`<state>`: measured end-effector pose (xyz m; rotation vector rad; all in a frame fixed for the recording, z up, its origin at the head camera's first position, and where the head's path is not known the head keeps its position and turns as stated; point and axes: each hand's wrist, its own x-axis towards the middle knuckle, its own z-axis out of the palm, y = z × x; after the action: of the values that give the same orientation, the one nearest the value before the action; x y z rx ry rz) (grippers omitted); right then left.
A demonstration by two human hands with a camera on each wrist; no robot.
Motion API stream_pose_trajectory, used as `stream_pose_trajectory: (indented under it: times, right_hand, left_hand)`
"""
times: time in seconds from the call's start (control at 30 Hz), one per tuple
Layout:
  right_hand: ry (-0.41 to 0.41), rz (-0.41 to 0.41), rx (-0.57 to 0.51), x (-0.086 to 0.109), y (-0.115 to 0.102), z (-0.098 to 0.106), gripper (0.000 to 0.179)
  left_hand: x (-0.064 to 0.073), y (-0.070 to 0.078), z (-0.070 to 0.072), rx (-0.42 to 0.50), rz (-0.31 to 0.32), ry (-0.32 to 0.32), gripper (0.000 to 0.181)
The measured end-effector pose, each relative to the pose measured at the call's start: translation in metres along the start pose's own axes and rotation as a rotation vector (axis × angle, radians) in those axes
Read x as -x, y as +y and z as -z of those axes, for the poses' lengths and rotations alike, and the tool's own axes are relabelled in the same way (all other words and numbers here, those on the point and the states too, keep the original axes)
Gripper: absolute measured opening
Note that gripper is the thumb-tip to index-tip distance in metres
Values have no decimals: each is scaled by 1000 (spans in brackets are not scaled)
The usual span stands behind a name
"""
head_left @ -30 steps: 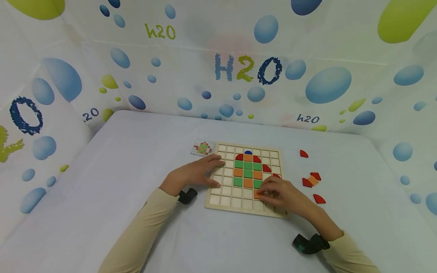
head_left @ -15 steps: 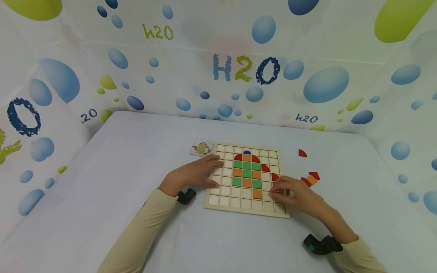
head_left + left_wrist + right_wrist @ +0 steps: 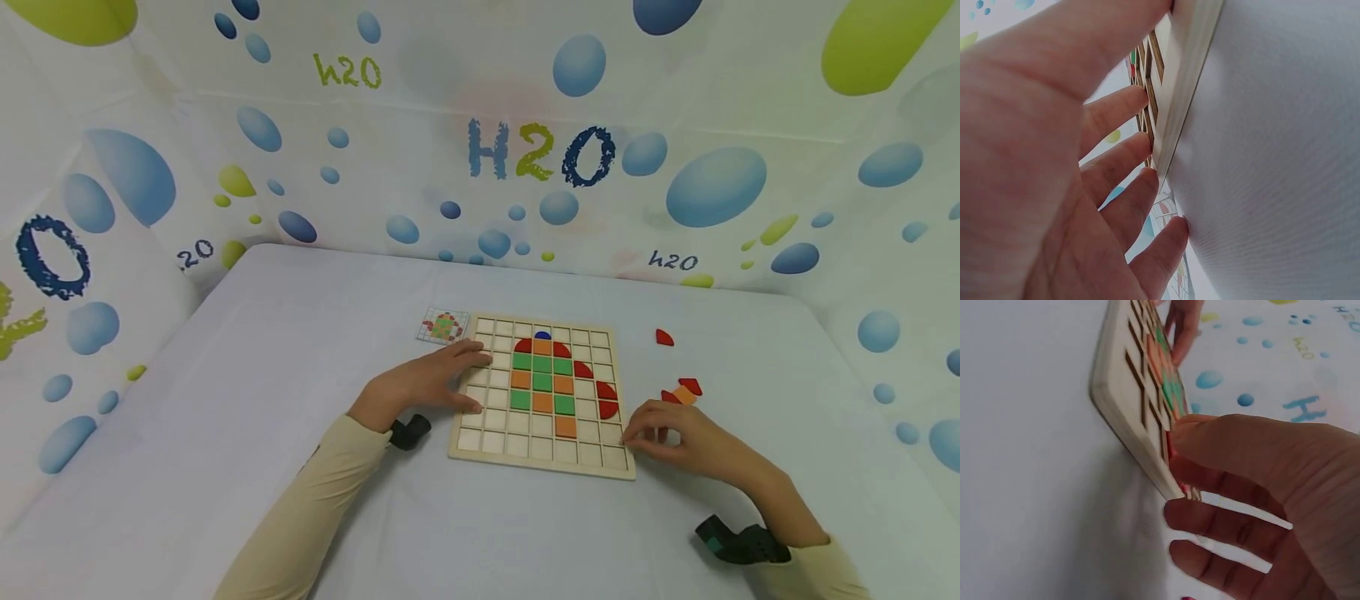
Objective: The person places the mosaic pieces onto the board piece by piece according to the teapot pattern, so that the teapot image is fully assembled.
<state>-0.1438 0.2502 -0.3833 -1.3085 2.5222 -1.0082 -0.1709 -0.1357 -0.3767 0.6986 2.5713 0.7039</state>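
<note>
A wooden grid board (image 3: 517, 450) lies on the table, with green, orange, red and blue tiles set in its cells. My left hand (image 3: 431, 379) rests on its left edge with fingers spread; the left wrist view has the fingertips at the board's rim (image 3: 1188, 81). Just beside the right edge is my right hand (image 3: 693, 437), its fingers loosely bent and nothing visible between them. Nearest to it on the board are two red quarter-round tiles (image 3: 607, 409). An orange square tile (image 3: 566, 427) sits in the board's lower part.
A small pattern card (image 3: 442, 326) lies by the board's upper left corner. Right of the board are a loose red quarter-round tile (image 3: 664, 337) and an orange tile (image 3: 685, 395) between red pieces. A patterned cloth (image 3: 420, 150) hangs behind the table.
My right hand has let go of the orange square tile in its cell and moved right, off the board's face, uncovering the red tiles. My left hand has stayed in place.
</note>
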Motion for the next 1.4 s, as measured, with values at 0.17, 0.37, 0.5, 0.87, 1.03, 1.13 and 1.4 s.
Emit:
stream_pose_trajectory:
  times: [0.17,0.37,0.5,0.87,1.03,1.13,1.4]
  right_hand:
    - [-65,-33,8,8,4,12,14]
    - [-120,-73,4,20,10,23,13]
    - [-132,-122,-7,24,11,27,13]
    - [-203,-258,7,28,9,32,21]
    - [-253,-295,-7,30,9,36,28]
    - [-259,-292,-10,30,10,36,30]
    - [-208,-241,0,28,13,32,23]
  left_hand:
    - [1,1,0,-4,-1,2,75]
    - [1,1,0,6,-5,2,75]
    - [0,-1,-1,1,-6,4,75]
    - [3,2,0,-1,-9,6,74]
    - [2,1,0,-6,-7,6,74]
    - [2,1,0,-7,-5,3,74]
    - [1,-1,-1,-3,-13,5,74]
